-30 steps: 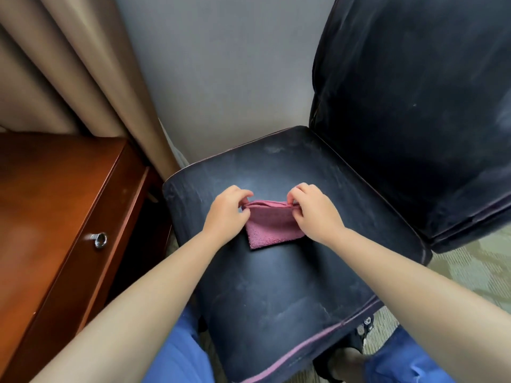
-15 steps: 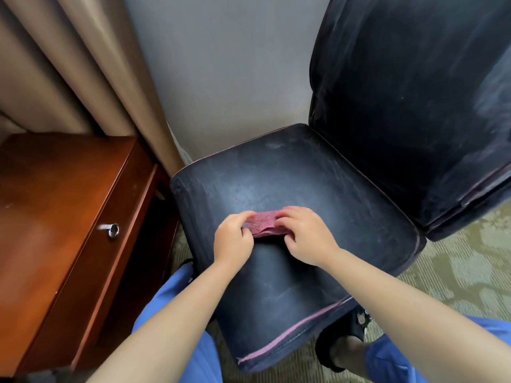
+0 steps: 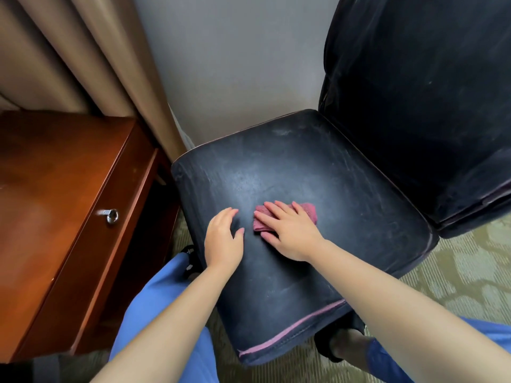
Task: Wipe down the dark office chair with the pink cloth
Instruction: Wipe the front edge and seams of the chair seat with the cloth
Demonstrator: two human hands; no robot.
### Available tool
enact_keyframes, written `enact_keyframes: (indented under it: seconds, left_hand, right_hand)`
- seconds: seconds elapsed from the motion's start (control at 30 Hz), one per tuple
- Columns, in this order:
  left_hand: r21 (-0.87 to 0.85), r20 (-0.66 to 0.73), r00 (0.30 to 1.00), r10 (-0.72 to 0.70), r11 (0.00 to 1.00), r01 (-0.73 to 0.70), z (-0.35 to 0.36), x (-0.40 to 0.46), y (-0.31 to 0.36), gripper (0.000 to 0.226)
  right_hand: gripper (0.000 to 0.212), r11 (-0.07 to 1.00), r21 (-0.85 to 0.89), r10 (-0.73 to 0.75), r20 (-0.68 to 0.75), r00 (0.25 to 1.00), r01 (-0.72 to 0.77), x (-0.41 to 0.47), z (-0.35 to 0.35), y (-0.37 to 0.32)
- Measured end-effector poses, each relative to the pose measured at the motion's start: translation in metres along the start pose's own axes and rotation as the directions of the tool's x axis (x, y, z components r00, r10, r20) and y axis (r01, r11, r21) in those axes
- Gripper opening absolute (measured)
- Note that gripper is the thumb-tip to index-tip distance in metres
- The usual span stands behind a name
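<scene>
On the office chair (image 3: 318, 172) seat, the flat-fingered right hand (image 3: 290, 230) half hides the folded pink cloth (image 3: 305, 210), its length running crosswise; beside it the left hand (image 3: 222, 239) rests relaxed, fingers loose.

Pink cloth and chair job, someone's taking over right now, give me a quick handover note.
Right hand: flat, fingers straight, pressing the folded pink cloth onto the chair seat.
Left hand: relaxed, resting on the seat beside the cloth, holding nothing.
Done: cloth folded and in place on the seat.
Left: seat shows pale smears; backrest also looks dusty. Wipe both.
</scene>
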State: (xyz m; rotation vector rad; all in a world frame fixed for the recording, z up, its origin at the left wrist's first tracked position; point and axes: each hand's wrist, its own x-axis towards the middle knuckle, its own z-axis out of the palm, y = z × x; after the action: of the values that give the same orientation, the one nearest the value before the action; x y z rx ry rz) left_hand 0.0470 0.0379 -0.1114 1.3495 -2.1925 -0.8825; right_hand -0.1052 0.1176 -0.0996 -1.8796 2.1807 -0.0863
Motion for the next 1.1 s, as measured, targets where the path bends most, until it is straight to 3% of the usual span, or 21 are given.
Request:
enact_keyframes:
  seconds: [0.13, 0.2, 0.4, 0.43, 0.53, 0.57, 0.63, 0.7, 0.77, 0.87, 0.93, 1.03, 1.1]
  left_hand:
    - [0.042, 0.155, 0.988, -0.011, 0.999, 0.005, -0.014, -0.021, -0.015, 0.050]
    - [0.058, 0.238, 0.971, 0.011, 0.998, -0.026, -0.020, -0.034, -0.018, 0.050]
    - [0.100, 0.368, 0.928, 0.061, 0.990, -0.104, -0.028, -0.061, -0.027, 0.047]
    - [0.099, 0.383, 0.921, 0.066, 0.989, -0.112, -0.029, -0.065, -0.027, 0.048]
    - [0.098, 0.431, 0.900, 0.068, 0.988, -0.121, -0.034, -0.077, -0.027, 0.054]
    - [0.102, 0.449, 0.891, 0.070, 0.986, -0.129, -0.036, -0.080, -0.027, 0.057]
    - [0.113, 0.492, 0.867, 0.080, 0.981, -0.155, -0.036, -0.088, -0.028, 0.064]
    - [0.129, 0.520, 0.850, 0.086, 0.976, -0.177, -0.037, -0.092, -0.027, 0.075]
    - [0.152, 0.545, 0.835, 0.081, 0.969, -0.193, -0.040, -0.093, -0.023, 0.082]
    - [0.189, 0.575, 0.814, 0.082, 0.955, -0.230, -0.045, -0.094, -0.018, 0.084]
    - [0.210, 0.583, 0.808, 0.082, 0.946, -0.248, -0.046, -0.098, -0.015, 0.083]
    - [0.244, 0.605, 0.794, 0.066, 0.933, -0.263, -0.042, -0.105, -0.010, 0.081]
    - [0.290, 0.625, 0.779, 0.040, 0.915, -0.279, -0.040, -0.106, -0.005, 0.081]
  right_hand:
    - [0.076, 0.997, -0.052, 0.059, 0.029, 0.998, -0.057, -0.012, 0.011, 0.003]
    - [0.070, 0.995, -0.071, 0.065, -0.031, 0.997, -0.067, -0.024, 0.014, 0.002]
    - [0.050, 0.948, -0.179, -0.271, -0.027, 0.962, 0.262, -0.073, 0.029, -0.014]
    - [0.049, 0.966, -0.148, -0.219, -0.041, 0.975, 0.211, -0.071, 0.025, -0.010]
    - [0.051, 0.984, -0.024, 0.174, -0.046, 0.984, -0.175, -0.064, 0.016, -0.007]
    - [0.052, 0.984, -0.041, 0.173, -0.032, 0.984, -0.174, -0.067, 0.018, -0.014]
    - [0.053, 0.996, -0.052, -0.064, 0.043, 0.997, 0.066, -0.082, 0.022, -0.034]
    - [0.052, 0.958, -0.067, -0.269, 0.120, 0.956, 0.278, -0.105, 0.026, -0.051]
    - [0.053, 0.974, -0.094, -0.194, 0.106, 0.975, 0.205, -0.105, 0.025, -0.047]
    - [0.054, 0.984, -0.102, 0.149, 0.000, 0.989, -0.149, -0.094, 0.024, -0.048]
    - [0.055, 0.987, -0.125, 0.099, 0.007, 0.995, -0.098, -0.097, 0.029, -0.060]
    - [0.054, 0.968, -0.192, -0.147, 0.094, 0.985, 0.162, -0.121, 0.029, -0.063]
    - [0.055, 0.978, -0.195, -0.059, 0.046, 0.997, 0.067, -0.125, 0.018, -0.045]
